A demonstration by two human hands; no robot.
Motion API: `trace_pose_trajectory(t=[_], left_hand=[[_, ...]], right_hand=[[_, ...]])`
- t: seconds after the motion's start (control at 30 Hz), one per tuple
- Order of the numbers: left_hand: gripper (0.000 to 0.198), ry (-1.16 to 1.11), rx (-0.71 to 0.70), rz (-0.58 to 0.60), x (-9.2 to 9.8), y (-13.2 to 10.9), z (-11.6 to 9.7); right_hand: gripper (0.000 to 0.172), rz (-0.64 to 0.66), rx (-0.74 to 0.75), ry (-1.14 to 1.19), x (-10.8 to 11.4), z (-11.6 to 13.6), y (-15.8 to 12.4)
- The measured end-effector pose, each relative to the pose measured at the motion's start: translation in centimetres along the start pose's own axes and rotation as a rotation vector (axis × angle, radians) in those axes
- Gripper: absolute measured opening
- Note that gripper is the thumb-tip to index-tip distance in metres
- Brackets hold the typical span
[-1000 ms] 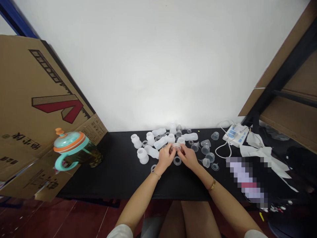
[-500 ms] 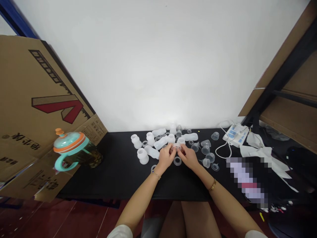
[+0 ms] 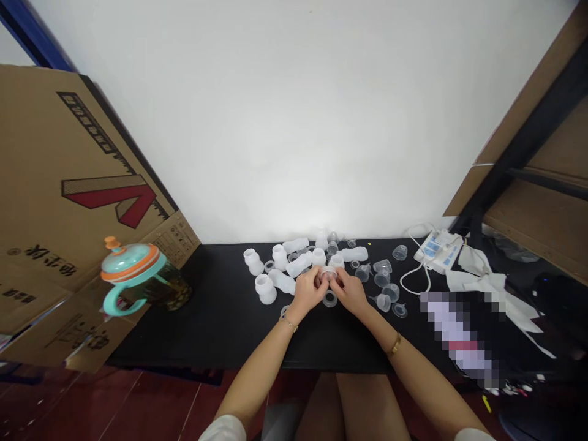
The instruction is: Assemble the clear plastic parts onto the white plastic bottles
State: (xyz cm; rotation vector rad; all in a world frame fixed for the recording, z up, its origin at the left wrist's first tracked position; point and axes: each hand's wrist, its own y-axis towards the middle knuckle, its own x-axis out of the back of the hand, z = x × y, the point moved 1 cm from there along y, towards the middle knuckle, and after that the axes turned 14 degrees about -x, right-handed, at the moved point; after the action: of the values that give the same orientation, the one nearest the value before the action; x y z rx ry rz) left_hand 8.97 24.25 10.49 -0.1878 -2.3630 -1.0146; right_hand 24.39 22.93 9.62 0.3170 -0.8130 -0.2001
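Both hands (image 3: 328, 288) pinching translucent round plastic ring (image 3: 327, 272), black tabletop (image 3: 220, 318)

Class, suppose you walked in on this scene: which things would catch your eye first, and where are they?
Both hands, left hand and right hand, pinch a small clear plastic ring at the middle of the black table. White bottles lie scattered just behind them. At far left, a teal-and-orange handled cup stands beside a cardboard box.

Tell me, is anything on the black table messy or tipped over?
Yes. Several white bottles lie on their sides in a loose heap behind both hands, while others stand upright. Clear caps and rings are scattered around. The left hand and right hand pinch one small clear part together.
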Motion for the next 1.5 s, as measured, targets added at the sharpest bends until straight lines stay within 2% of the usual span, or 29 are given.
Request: trace_pose_trajectory(t=[0.6, 1.13, 1.5], left_hand=[[0.019, 0.126, 0.024, 0.035, -0.35, -0.11, -0.09], [0.022, 0.125, 0.042, 0.018, -0.55, -0.19, -0.07], [0.023, 0.128, 0.045, 0.022, -0.43, -0.07, -0.22]], right_hand=[[0.028, -0.018, 0.008, -0.120, -0.16, -0.40, 0.13], [0.032, -0.075, 0.027, -0.145, -0.46, -0.67, 0.16], [0.031, -0.059, 0.008, -0.141, -0.52, -0.77, 0.16]])
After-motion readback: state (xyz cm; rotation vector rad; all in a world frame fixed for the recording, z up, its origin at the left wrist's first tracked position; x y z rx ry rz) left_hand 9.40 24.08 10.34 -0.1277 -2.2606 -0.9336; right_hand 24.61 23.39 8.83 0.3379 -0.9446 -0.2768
